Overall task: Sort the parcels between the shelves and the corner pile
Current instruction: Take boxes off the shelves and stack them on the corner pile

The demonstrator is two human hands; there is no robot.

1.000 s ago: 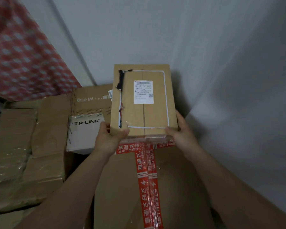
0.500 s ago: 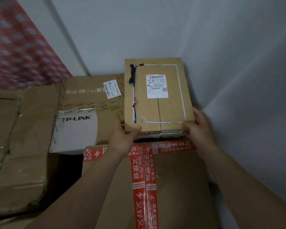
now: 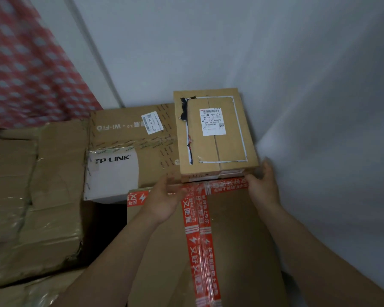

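- A red-and-white checked cloth [image 3: 27, 69] hangs at the upper left, blurred.
- Below it lies a crumpled cardboard box [image 3: 31, 196] wrapped in shiny clear tape, its near corner crushed.
- Next comes a TP-LINK carton [image 3: 129, 134], lying flat against the back wall. It has a white branded panel on its near left part and a small barcode sticker [image 3: 152, 124] near its far right.
- The left hand [image 3: 164, 200] hovers over the far left corner of the red-taped box [image 3: 242, 251]. Its fingers are loose and slightly spread, holding nothing, and their tips are just short of the small parcel's near left corner.
- The red-taped box is a large brown parcel in the near middle. It is crossed by orange-red printed tape [image 3: 200, 251] running lengthwise and across its far edge.
- The small parcel [image 3: 228, 140] lies flat in the corner where the two walls meet, just behind the red-taped box. Its left side covers the right end of the TP-LINK carton. A white shipping label [image 3: 213, 121] faces up, inside a torn white-and-black outline. What the parcel rests on is hidden.
- The right hand [image 3: 262, 187] is at the parcel's near right corner. The thumb tip is at the front edge and the fingers are straight along the right side, next to the wall, not wrapped round the parcel. I cannot tell if they touch it.
- Pale grey walls [image 3: 308, 74] fill the right and back.
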